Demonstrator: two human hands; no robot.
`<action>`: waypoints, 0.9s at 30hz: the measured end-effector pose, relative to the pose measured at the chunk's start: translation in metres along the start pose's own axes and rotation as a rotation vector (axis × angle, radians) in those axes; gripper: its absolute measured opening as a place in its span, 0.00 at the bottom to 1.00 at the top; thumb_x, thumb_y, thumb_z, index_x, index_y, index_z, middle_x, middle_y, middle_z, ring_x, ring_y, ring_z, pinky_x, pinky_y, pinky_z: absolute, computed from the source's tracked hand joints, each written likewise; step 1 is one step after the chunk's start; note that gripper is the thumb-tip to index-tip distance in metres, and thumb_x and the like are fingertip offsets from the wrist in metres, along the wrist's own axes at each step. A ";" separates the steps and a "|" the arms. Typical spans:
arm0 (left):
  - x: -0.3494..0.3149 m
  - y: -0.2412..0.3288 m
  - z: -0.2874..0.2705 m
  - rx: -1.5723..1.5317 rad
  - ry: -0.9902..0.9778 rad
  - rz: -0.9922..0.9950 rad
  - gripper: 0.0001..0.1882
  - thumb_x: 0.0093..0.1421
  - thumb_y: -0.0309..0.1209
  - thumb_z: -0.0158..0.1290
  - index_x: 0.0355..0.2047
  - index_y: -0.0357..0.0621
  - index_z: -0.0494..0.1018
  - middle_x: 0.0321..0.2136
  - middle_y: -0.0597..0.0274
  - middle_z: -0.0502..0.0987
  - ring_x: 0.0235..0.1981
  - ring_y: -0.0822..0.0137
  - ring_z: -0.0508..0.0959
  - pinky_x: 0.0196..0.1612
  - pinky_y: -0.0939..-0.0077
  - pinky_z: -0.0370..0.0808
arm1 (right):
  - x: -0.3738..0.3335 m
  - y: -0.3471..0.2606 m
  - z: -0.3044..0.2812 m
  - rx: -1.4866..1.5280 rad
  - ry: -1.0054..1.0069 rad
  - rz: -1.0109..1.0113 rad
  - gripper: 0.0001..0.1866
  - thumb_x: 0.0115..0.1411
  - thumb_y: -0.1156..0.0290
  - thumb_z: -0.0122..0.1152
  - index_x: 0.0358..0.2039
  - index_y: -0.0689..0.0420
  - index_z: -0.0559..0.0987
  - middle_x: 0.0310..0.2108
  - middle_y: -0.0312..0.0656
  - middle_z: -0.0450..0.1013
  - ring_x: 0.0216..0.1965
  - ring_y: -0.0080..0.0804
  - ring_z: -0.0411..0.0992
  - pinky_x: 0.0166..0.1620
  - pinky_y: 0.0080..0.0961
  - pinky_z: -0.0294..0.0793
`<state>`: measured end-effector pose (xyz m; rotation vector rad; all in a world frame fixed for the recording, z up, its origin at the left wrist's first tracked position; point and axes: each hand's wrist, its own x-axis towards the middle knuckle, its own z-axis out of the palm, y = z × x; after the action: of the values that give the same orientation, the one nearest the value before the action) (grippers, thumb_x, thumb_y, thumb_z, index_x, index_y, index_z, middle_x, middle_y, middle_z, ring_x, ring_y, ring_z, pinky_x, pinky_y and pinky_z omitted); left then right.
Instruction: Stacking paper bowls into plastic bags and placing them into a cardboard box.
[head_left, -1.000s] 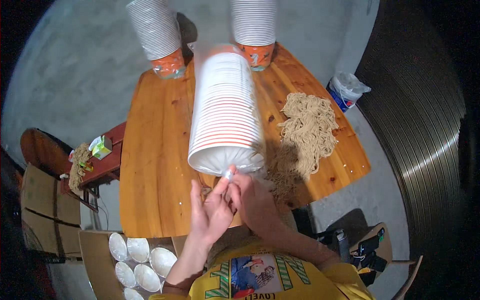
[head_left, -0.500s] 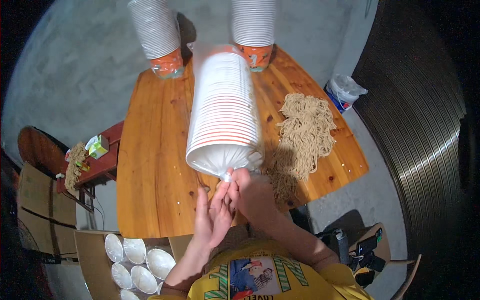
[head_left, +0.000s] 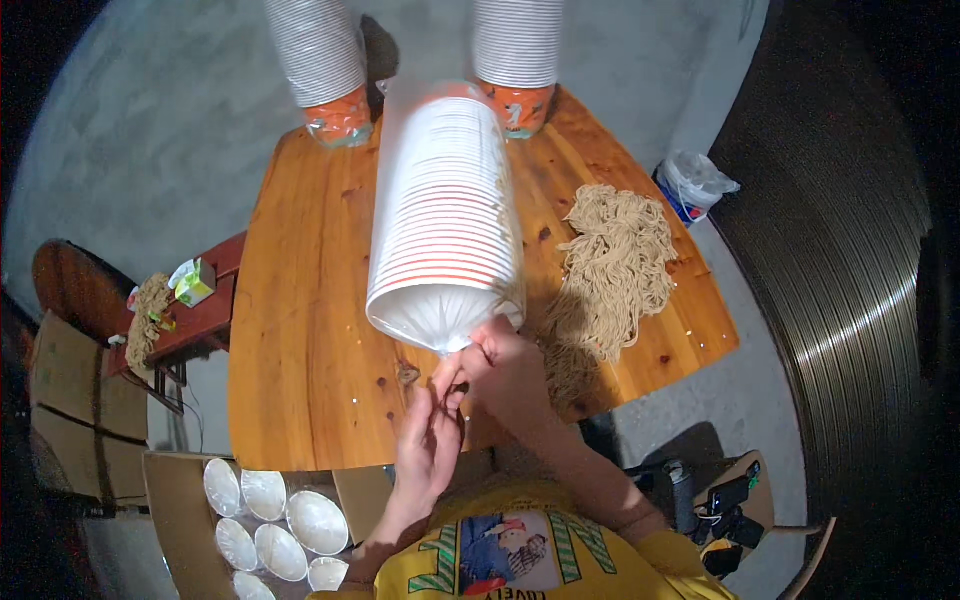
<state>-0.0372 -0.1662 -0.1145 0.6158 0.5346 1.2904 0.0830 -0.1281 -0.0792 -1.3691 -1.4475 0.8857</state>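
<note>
A long stack of white paper tubs with red-orange rims lies on the wooden table, wrapped in a clear plastic bag. Its open end faces me, and there the bag is gathered into a twisted neck. My right hand is closed on that neck, fingers curled tight against the tub opening. Just below, my left hand pinches the bag's gathered tail between its fingertips, palm turned inward. The tail itself is mostly hidden by the fingers.
Two upright bagged tub stacks stand at the table's far edge. Right of the bag lies a pile of tan cord. A cardboard box of bagged tubs sits below left. A bucket stands beyond the right edge.
My right hand has shifted up closer to the tub opening and closed round the neck. My left hand has turned, its fingers drawn in. The bagged stack has shifted slightly left.
</note>
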 end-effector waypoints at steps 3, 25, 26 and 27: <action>0.002 -0.001 -0.007 -0.015 -0.033 0.070 0.22 0.67 0.39 0.38 0.53 0.33 0.62 0.47 0.59 0.69 0.47 0.69 0.68 0.53 0.76 0.60 | -0.001 0.005 0.004 0.042 0.012 0.021 0.08 0.55 0.69 0.50 0.29 0.61 0.70 0.17 0.47 0.71 0.20 0.36 0.74 0.26 0.32 0.73; -0.007 -0.011 -0.019 1.020 0.141 0.793 0.06 0.56 0.19 0.49 0.32 0.40 0.64 0.30 0.54 0.71 0.31 0.60 0.71 0.37 0.71 0.69 | -0.019 0.021 0.004 0.302 -0.146 0.100 0.10 0.54 0.67 0.56 0.30 0.61 0.73 0.24 0.47 0.72 0.29 0.30 0.72 0.31 0.29 0.70; -0.009 -0.005 -0.017 1.177 0.078 0.863 0.07 0.55 0.18 0.50 0.31 0.40 0.64 0.30 0.54 0.71 0.30 0.58 0.71 0.36 0.70 0.69 | -0.020 0.023 0.006 0.304 -0.151 0.100 0.10 0.54 0.67 0.56 0.30 0.61 0.73 0.24 0.47 0.72 0.29 0.30 0.72 0.31 0.29 0.70; -0.011 -0.002 -0.016 1.334 0.012 0.929 0.08 0.53 0.18 0.50 0.31 0.40 0.64 0.30 0.54 0.71 0.30 0.56 0.71 0.35 0.69 0.69 | -0.019 0.026 0.008 0.008 -0.167 -0.142 0.09 0.54 0.69 0.58 0.29 0.62 0.73 0.22 0.42 0.70 0.27 0.26 0.70 0.31 0.24 0.69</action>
<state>-0.0487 -0.1749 -0.1274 2.1445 1.1996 1.6648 0.0827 -0.1430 -0.1093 -1.1920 -1.6451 0.9300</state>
